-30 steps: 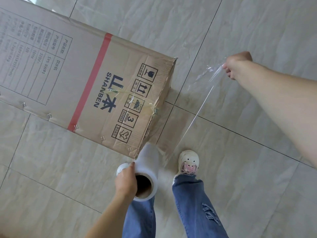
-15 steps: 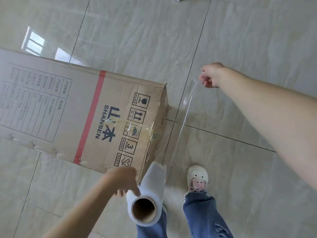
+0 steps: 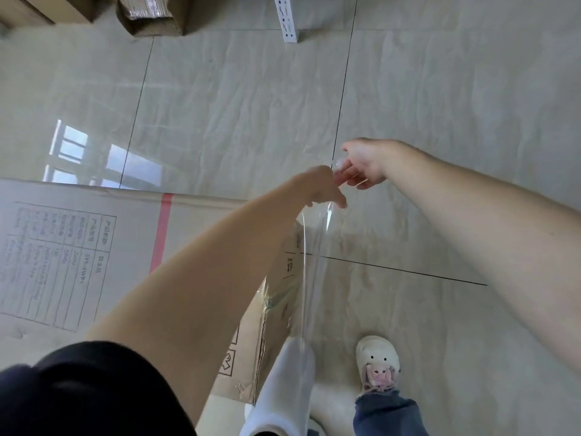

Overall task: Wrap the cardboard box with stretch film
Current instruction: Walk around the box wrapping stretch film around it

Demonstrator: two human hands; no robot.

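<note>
Cardboard box: the long brown cardboard box point(image 3: 94, 262) with a red stripe and a printed table is lying on the floor at the left; its near end, bearing handling symbols, is pointing toward the person's feet.
Film roll: the white roll of stretch film point(image 3: 279, 394) is standing at the bottom centre, just beside the box's near corner; neither hand is touching it.
Film sheet: the clear strip of stretch film point(image 3: 309, 278) is running up from the roll, past the end of the box, to the two hands.
Left hand: the left hand point(image 3: 317, 187) is reaching across over the box's end, fingers curling down onto the top edge of the film and pinching it.
Right hand: the right hand point(image 3: 364, 165) is reaching in from the right, just beside the left hand and touching it at the fingers; its fingers point(image 3: 344, 174) are closing on the gathered end of the film.
Arms: both forearms are stretching forward, the left one crossing above the box; a dark sleeve is showing at the lower left.
Floor: pale glossy tiles point(image 3: 235, 105) are reflecting a window at the left.
Foot: a cream shoe point(image 3: 377, 360) with a pink detail is standing to the right of the roll, under a blue jeans hem.
Background: more brown cartons point(image 3: 147, 14) and a white perforated strip point(image 3: 286, 17) are lying at the top edge.
</note>
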